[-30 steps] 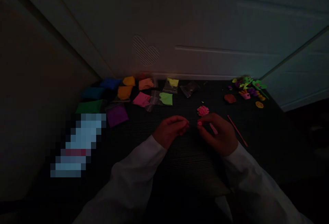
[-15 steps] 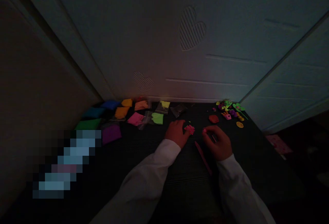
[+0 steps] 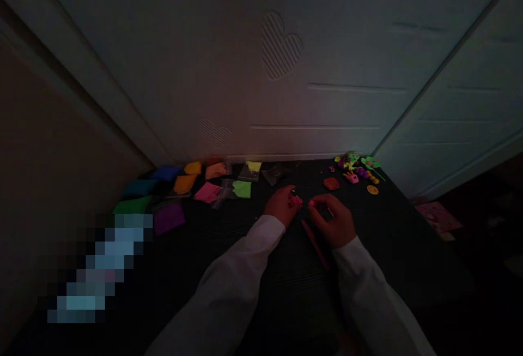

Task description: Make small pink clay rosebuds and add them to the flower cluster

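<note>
**Both hands on pink bits, mid-desk, just apart**

Left hand (image 3: 281, 207): thumb and fingers closed around the pink flower (image 3: 296, 201); part of it is hidden by the fingers. Can't tell if it's off the desk (image 3: 229, 225) or resting on it.

Right hand (image 3: 333, 221): thumb and fingertip pinched together on a small pink piece (image 3: 311, 203), just right of the flower, small gap between the two.

Pink knife (image 3: 315, 245) lies on the desk, at a slant, between the forearms, tip toward the hands.

Beyond the right hand: red lump (image 3: 330, 183), then a yellow disc (image 3: 372, 189) near the right edge, and a pile of colored figures (image 3: 354, 167) behind that.

Beyond the left hand: light green bag (image 3: 242, 189), pink bag (image 3: 207, 192), dark packet (image 3: 275, 174) along the back. Purple bag (image 3: 169, 218) farther left, green bag (image 3: 133, 204) past it. Pixelated slab (image 3: 100, 263) at far left.

Wall (image 3: 229, 72) behind the desk has a ribbed heart (image 3: 281, 45). Light is dim.
</note>
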`<state>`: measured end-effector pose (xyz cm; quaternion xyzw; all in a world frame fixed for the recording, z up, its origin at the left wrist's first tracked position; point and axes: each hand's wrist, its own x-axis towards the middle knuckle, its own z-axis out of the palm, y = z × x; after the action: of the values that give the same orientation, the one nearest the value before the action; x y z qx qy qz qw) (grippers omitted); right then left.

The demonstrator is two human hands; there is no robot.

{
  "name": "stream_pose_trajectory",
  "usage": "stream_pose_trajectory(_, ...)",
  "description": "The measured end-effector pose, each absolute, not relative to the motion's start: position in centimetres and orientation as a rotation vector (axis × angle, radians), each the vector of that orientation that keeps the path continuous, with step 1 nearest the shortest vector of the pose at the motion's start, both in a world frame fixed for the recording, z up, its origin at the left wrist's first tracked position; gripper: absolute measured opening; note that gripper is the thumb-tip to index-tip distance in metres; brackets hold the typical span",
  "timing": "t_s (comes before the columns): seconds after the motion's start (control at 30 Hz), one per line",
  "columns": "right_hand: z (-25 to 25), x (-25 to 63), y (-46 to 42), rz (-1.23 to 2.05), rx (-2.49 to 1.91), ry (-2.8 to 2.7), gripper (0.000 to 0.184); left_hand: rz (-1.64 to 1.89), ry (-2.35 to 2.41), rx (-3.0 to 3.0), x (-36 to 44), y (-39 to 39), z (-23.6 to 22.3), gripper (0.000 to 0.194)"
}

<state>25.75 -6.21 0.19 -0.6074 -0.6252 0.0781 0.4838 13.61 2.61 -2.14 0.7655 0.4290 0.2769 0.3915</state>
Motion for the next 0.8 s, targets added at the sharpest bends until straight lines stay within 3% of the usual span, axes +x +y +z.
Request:
stream_pose_trajectory(0.27, 0.0, 26.2, -6.2, 0.175, -1.512, -1.48, 0.011, 0.782, 0.917, 1.454, 13.5, 2.8, -1.9, 0.052)
stream_pose_trajectory(0.47, 0.8, 26.2, -6.0, 0.133, -1.511, -1.467, 0.011, 0.761, 0.735, 1.077, 10.7, 3.6, 3.1, 0.039)
stream_pose_trajectory(0.67, 7.3, 24.5, -5.8, 0.076, -1.387, -1.629, 0.01, 0.776, 0.401, 0.9, 6.9, 2.7, 10.5, 0.04)
stream_pose_trajectory(0.8, 12.2, 22.3, -6.1, -0.18, -1.293, -1.712, 0.017, 0.807, 0.34, 0.987, 4.6, 1.4, 13.2, 0.042)
